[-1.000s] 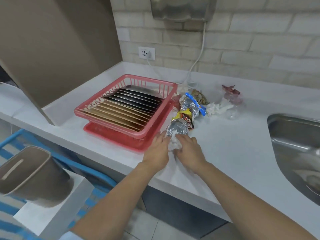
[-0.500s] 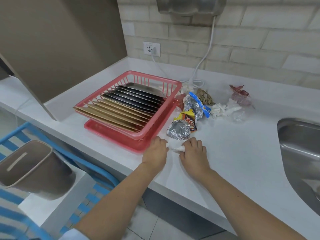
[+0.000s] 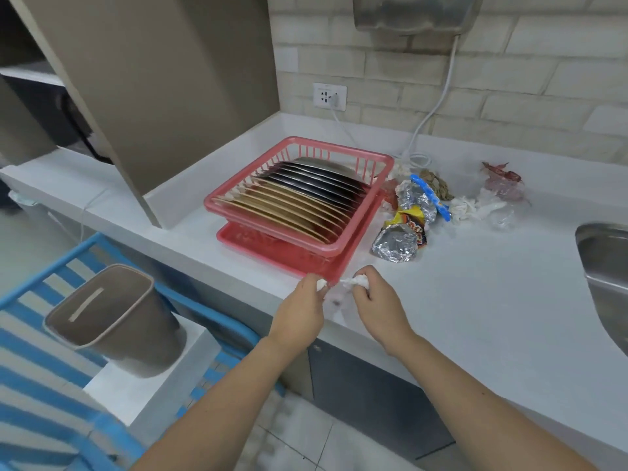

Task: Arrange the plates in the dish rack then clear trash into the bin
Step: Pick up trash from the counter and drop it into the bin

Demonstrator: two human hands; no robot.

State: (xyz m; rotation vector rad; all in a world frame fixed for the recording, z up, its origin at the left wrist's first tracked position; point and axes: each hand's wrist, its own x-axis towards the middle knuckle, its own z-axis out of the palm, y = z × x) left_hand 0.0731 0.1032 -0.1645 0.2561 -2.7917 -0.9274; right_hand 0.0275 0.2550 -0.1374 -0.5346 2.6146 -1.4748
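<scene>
Both hands sit at the front edge of the counter (image 3: 475, 300), just by the near corner of the red rack (image 3: 353, 246). The right hand (image 3: 377, 302) pinches a crumpled white tissue (image 3: 356, 283) in curled fingers. The left hand (image 3: 299, 312) grips a small white bit (image 3: 321, 284) too. The plates (image 3: 295, 198) stand on edge in the rack, tan ones in front & dark ones behind. More trash (image 3: 407, 226), foil wrappers etc., lies right of the rack. The brown bin (image 3: 112, 317) sits low on the left, w/ its mouth tipped up.
</scene>
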